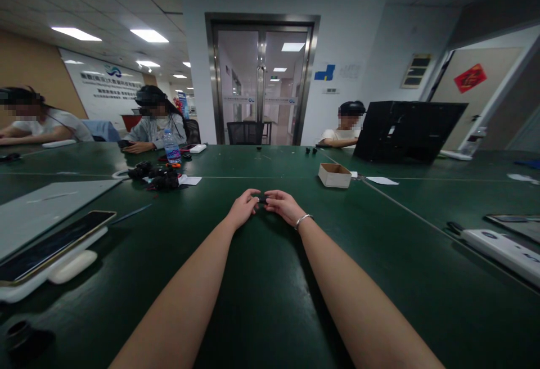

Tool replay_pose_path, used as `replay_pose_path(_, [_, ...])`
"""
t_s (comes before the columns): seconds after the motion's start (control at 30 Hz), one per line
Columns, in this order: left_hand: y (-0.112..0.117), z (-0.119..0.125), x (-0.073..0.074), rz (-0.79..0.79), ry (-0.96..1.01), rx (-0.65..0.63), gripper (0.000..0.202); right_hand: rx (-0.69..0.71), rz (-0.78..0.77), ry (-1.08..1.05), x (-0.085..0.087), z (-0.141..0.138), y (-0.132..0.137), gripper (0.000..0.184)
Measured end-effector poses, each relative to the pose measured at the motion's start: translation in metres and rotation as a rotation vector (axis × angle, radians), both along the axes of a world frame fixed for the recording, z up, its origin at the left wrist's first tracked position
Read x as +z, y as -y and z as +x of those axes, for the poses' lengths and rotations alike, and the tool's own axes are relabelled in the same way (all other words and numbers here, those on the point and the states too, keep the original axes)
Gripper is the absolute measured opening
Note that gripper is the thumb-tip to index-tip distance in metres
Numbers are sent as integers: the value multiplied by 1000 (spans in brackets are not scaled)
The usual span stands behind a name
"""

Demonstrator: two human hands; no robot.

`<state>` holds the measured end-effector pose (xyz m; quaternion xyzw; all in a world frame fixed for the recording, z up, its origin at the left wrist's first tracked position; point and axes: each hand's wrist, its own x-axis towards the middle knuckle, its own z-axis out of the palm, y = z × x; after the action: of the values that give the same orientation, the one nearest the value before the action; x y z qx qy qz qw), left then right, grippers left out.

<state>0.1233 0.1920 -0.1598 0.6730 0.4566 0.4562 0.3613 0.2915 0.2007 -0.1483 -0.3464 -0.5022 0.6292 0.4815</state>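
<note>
Both arms reach forward over the green table (261,279). Between my hands is a small black object (262,199), too small to tell its kind. My left hand (244,208) pinches its left end, where a light, shiny bit shows by the fingertips. The fingers of my right hand (286,207) close on its right end, and a silver bracelet (304,220) circles that wrist. My fingers partly cover the object, which is held just above or on the tabletop; I cannot tell which.
An open cardboard box (334,176) sits ahead on the right, before a black monitor (409,133). Left are a water bottle (172,147), tangled black items (158,176) and a phone (59,242). A power strip (502,251) lies right. Several people sit around the table.
</note>
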Motion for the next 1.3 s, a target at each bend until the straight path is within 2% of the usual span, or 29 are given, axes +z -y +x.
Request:
replay_pose_path(0.2, [-2, 1, -3, -14, 21, -3, 31, 8, 3, -2, 1, 1, 1, 21])
replay_pose_path(0.37, [0, 1, 1, -50, 54, -51, 26, 7, -7, -6, 2, 1, 2, 21])
replay_pose_path(0.5, [1, 2, 2, -66, 33, -27, 21, -5, 0, -13, 0, 1, 0, 21])
replay_pose_path(0.73, [-2, 1, -2, -60, -30, 7, 31, 0, 5, -10, 0, 1, 0, 21])
replay_pose_path(1.0, [4, 1, 4, -54, -86, 71, 43, -13, -11, 0, 4, 0, 4, 22])
replay_pose_path(1.13, [6, 1, 6, -42, -12, 79, 33, -20, -16, -4, 5, 0, 4, 21])
replay_pose_path(1.3, [6, -1, 7, -20, 66, 9, 27, -26, -28, -19, 5, 1, 4, 20])
